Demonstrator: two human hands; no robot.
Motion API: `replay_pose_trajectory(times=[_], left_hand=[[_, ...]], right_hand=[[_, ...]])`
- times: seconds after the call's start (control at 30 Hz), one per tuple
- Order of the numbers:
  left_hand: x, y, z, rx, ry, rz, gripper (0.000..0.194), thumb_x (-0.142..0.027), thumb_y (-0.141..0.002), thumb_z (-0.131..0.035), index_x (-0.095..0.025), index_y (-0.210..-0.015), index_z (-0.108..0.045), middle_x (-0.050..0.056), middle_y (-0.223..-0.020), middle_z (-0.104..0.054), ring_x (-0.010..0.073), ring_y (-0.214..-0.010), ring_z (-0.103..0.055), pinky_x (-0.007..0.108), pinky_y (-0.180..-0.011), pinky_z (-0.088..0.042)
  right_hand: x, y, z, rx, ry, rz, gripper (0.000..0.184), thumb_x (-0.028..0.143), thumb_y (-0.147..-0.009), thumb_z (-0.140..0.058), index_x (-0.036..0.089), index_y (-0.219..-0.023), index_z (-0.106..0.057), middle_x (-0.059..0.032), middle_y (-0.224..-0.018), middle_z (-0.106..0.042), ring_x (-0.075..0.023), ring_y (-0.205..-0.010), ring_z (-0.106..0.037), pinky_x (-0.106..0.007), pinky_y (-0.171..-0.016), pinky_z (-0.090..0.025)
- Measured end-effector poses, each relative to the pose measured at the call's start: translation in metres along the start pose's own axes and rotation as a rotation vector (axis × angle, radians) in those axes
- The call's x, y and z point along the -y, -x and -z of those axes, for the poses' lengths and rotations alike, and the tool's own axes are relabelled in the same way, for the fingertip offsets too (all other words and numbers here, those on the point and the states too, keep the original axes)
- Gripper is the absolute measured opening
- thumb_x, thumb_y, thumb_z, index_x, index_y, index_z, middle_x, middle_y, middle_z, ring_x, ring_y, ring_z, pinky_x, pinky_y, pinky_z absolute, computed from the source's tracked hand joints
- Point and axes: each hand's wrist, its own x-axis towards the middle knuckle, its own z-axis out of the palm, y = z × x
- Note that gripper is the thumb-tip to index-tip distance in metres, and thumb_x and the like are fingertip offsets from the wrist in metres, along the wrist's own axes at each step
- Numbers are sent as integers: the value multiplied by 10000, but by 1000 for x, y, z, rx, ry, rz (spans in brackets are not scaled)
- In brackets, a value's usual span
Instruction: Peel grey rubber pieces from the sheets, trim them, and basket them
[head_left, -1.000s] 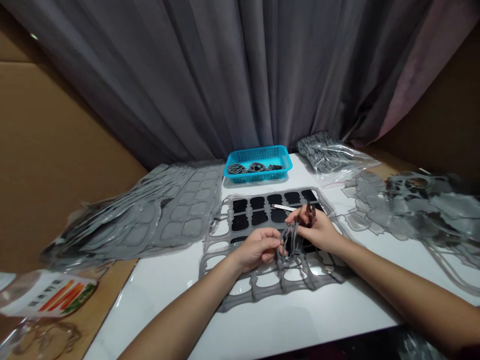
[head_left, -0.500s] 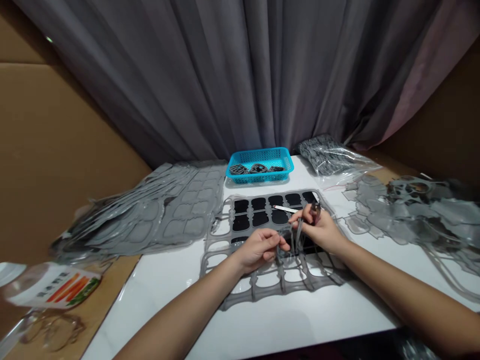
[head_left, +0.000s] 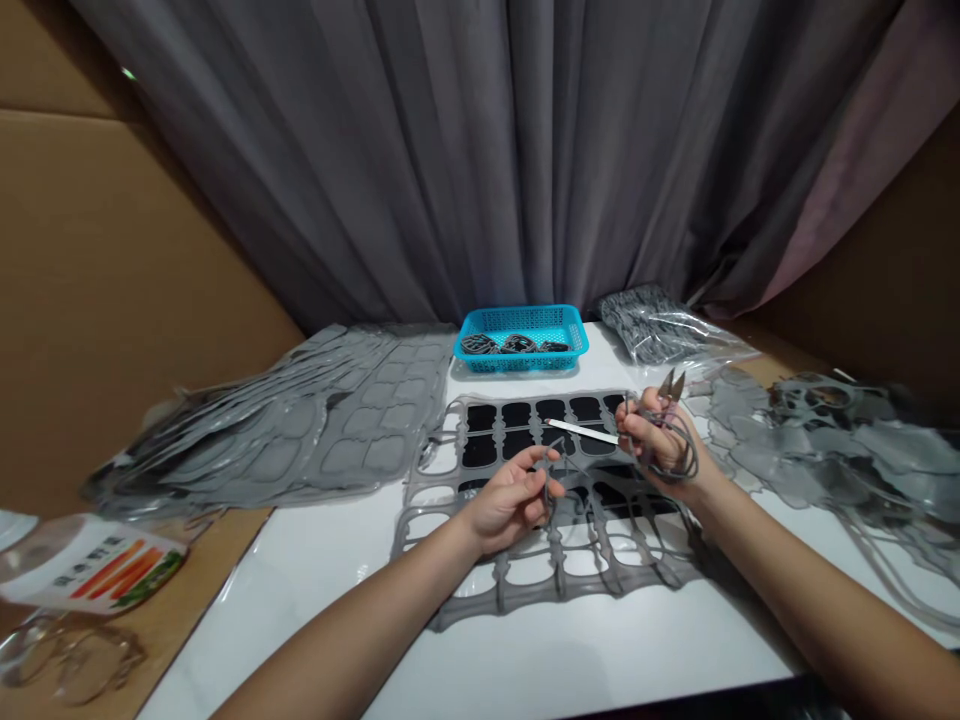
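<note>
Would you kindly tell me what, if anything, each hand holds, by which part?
The right hand holds scissors by the part below the blades; whether the left hand grips a grey strip is unclear.

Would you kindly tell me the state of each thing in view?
Scissors: blades apart, in right hand
Strips: looped at right hand
Left hand: curled, grip unclear
Sheet: some openings black, others white
Stick: lying on sheet
Basket: partly filled
Bag: partly filled, seal unclear
Jar: capped
Curtain: drawn

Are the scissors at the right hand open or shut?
Open: the scissors show two blade tips spread apart in a V beside the right hand's fingers.
</note>
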Motion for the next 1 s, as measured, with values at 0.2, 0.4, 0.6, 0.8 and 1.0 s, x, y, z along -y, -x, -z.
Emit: replay_pose_trajectory(times=[0.2, 0.4, 0.6, 0.8, 1.0], left_hand=[[1, 1, -3, 13, 61, -65, 276, -201, -710, -767, -190, -888, -556, -25, -654, -619, 24, -423, -450, 169, -516, -374], [-2, 2, -7, 52, 131, -71, 246, -152, -680, -755, -194, -796, -542, -46, -587, -532, 64, -486, -446, 229, -585, -408], [-9, 4, -13, 49, 157, -20, 159, -168, -696, -675, -177, -748, -525, -40, -504, -418, 105, -524, -440, 256, -600, -420], [-10, -1, -10, -68, 112, 8, 250, -333, -770, -627, -160, -681, -471, -4, -611, -499, 76, -487, -423, 216, -535, -435], [-7, -11, -2, -263, 12, -15, 291, -369, -812, -636, -130, -718, -499, 16, -913, -563, -21, -417, -335, 80, -326, -183]], right_hand=[[-22, 8, -9, 250, 149, -226, 494, 334, -633, -776, 206, -670, -301, -12, -936, -618, 6, -384, -338, -166, -333, -274], [-34, 12, -9, 291, 284, -278, 474, 388, -672, -733, 214, -675, -292, -3, -838, -614, -14, -409, -342, -159, -330, -258], [-36, 10, -5, 323, 397, -209, 459, 437, -702, -692, 226, -691, -284, 14, -802, -607, -24, -399, -338, -172, -329, -283], [-29, 11, -4, 324, 573, 58, 376, 354, -760, -653, 224, -654, -318, 19, -655, -571, -116, -543, -536, -228, -463, -401], [-3, 11, 8, 218, 712, 455, 327, 186, -817, -565, 228, -619, -307, -76, -869, -673, -188, -822, -598, -341, -717, -453]])
